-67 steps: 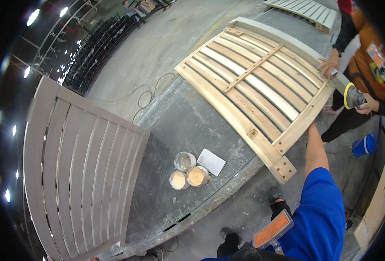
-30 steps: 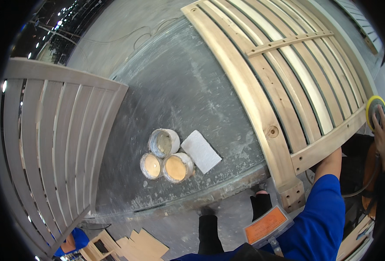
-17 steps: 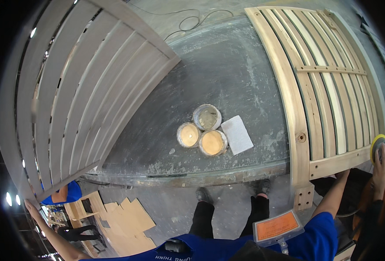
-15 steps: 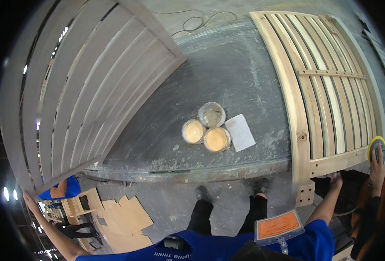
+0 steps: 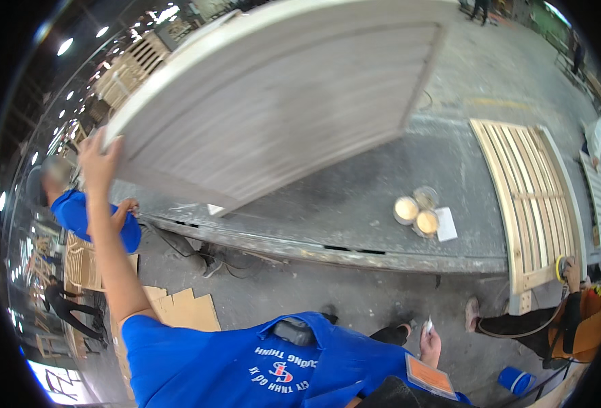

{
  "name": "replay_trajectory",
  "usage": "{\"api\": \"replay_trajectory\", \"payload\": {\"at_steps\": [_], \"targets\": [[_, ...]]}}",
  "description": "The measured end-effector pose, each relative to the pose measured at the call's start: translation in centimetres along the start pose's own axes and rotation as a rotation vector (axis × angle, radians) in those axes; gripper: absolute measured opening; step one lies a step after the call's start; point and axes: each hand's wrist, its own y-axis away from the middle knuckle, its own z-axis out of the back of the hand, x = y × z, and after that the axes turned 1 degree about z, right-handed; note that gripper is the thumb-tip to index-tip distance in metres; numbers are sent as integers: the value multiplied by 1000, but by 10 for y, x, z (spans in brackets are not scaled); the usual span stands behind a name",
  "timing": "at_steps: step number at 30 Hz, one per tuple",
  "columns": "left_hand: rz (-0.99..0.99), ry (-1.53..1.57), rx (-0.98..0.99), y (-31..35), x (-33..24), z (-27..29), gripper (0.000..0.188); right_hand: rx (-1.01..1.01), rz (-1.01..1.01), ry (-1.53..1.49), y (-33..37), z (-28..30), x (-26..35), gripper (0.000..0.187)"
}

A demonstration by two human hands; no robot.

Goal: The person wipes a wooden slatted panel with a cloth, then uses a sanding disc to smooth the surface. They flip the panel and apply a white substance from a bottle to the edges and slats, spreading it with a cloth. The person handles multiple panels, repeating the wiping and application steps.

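My left hand (image 5: pixel 100 162) is raised high and grips the near corner of a large grey slatted panel (image 5: pixel 280 95). The panel is tipped up off the long grey worktable (image 5: pixel 355 224), with its lower corner still near the table's front edge. My right hand (image 5: pixel 431 345) hangs low by my hip over the floor. Its fingers are closed around a small white item (image 5: pixel 428 326) that I cannot identify. My blue shirt fills the lower middle of the view.
Three open tins (image 5: pixel 416 211) and a white sheet (image 5: pixel 446 224) sit on the table. A bare wooden slatted frame (image 5: pixel 531 204) lies at the right, where another person holds a yellow-disc sander (image 5: pixel 559 267). A person in blue (image 5: pixel 83 214) stands left; cardboard (image 5: pixel 181 309) and a blue cup (image 5: pixel 515 379) lie on the floor.
The view has swung left. The grey panel, flat on the table before, is now lifted and tilted by my left hand. My right hand has left the wooden frame and dropped to my side.
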Motion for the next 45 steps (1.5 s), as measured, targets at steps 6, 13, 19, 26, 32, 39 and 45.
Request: {"api": "replay_trajectory", "payload": {"at_steps": [6,13,19,26,32,39,45], "targets": [[182,161,-7,9,-54,27,69,493,103,159,82,-298,-36,36],[213,174,-46,5,-47,43,77,1142,368,561,232,-563,-39,32],[201,165,-74,13,-46,44,83,1439,711,699,338,-674,-130,28],[173,152,-150,21,-48,42,91,1645,803,887,401,-738,-221,30],[210,196,-107,24,-52,49,95,1670,858,1099,416,-764,-256,30],[184,184,-106,27,-49,49,97,1597,1011,1142,417,-764,-272,30],[163,171,-125,24,-47,49,98,1563,1067,1138,416,-764,-276,26]]}}
